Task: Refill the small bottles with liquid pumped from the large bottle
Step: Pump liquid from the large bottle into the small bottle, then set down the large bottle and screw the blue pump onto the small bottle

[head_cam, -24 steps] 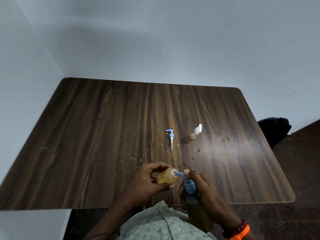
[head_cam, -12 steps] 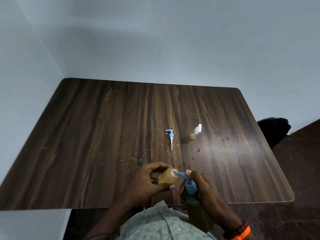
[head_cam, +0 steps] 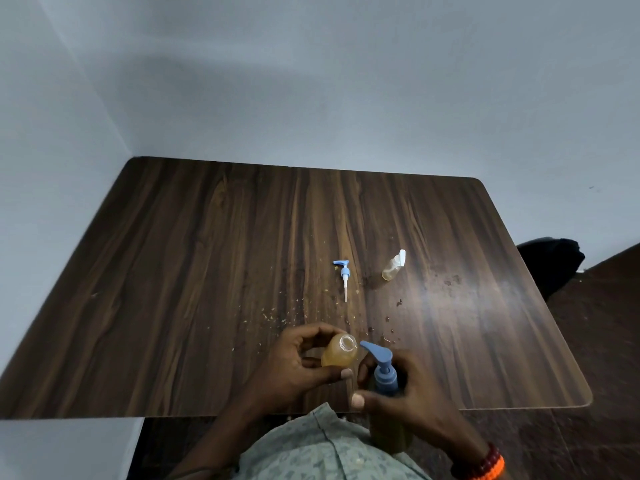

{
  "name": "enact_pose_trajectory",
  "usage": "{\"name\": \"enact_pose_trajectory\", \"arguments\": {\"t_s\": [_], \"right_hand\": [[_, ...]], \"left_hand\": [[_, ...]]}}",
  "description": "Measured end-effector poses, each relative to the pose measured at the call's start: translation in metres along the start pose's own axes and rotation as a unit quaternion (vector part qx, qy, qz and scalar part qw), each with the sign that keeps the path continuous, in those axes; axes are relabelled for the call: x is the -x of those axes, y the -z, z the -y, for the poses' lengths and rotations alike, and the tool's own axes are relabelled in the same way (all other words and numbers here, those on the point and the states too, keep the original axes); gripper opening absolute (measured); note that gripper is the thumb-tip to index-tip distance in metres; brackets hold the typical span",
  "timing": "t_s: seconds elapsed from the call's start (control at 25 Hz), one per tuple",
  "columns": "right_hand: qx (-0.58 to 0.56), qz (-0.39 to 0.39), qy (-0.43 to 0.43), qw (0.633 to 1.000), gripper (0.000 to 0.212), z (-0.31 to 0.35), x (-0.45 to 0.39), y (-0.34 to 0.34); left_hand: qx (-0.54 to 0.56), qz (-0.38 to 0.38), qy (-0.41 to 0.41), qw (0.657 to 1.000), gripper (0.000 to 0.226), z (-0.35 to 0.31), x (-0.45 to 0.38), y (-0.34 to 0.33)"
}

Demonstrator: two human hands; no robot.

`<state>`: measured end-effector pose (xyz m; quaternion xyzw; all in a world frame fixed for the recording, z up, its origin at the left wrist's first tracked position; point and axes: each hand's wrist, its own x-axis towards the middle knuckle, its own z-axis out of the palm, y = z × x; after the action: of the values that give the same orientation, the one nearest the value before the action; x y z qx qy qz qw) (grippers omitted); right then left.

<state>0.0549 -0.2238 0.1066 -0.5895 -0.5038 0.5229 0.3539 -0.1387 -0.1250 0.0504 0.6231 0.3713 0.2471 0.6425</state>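
My left hand (head_cam: pixel 291 368) holds a small open bottle (head_cam: pixel 339 355) of amber liquid, tilted, over the near edge of the table. My right hand (head_cam: pixel 412 403) grips the neck of the large dark bottle (head_cam: pixel 388 434), which has a blue pump head (head_cam: pixel 381 368). The pump's spout points at the small bottle's mouth but stands a little apart from it, with no finger on top of the pump. A second small bottle (head_cam: pixel 393 266) with a white cap lies on its side at mid-table. A loose blue pump with its white tube (head_cam: pixel 344 277) lies to its left.
The dark wooden table (head_cam: pixel 207 271) carries crumbs and drops of spilled liquid around the middle. Grey walls close the left and far sides. A dark object (head_cam: pixel 550 261) sits beyond the table's right edge, above a brown floor.
The pump spout was in the small bottle's mouth with my right finger pressing it down. The finger has now come off, the pump has risen, and the spout sits clear of the mouth.
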Motion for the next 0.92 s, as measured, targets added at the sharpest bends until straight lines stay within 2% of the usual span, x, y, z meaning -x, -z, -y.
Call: {"name": "enact_pose_trajectory", "arguments": {"t_s": [0.16, 0.44, 0.8, 0.92], "right_hand": [[0.043, -0.068, 0.086, 0.993, 0.029, -0.013, -0.015, -0.002], [0.023, -0.186, 0.036, 0.982, 0.022, -0.035, -0.096, 0.005], [0.082, -0.208, 0.006, 0.975, 0.036, -0.048, -0.224, -0.051], [0.067, -0.183, -0.020, 0.981, 0.038, -0.053, -0.249, -0.069]], "left_hand": [[0.014, -0.030, 0.006, 0.999, 0.043, 0.003, 0.002, 0.005], [0.013, -0.083, 0.015, 0.996, 0.045, 0.003, 0.015, 0.026], [0.042, -0.119, 0.040, 0.991, 0.045, 0.006, 0.020, 0.045], [0.042, -0.132, 0.038, 0.990, 0.045, 0.008, 0.020, 0.053]]}}
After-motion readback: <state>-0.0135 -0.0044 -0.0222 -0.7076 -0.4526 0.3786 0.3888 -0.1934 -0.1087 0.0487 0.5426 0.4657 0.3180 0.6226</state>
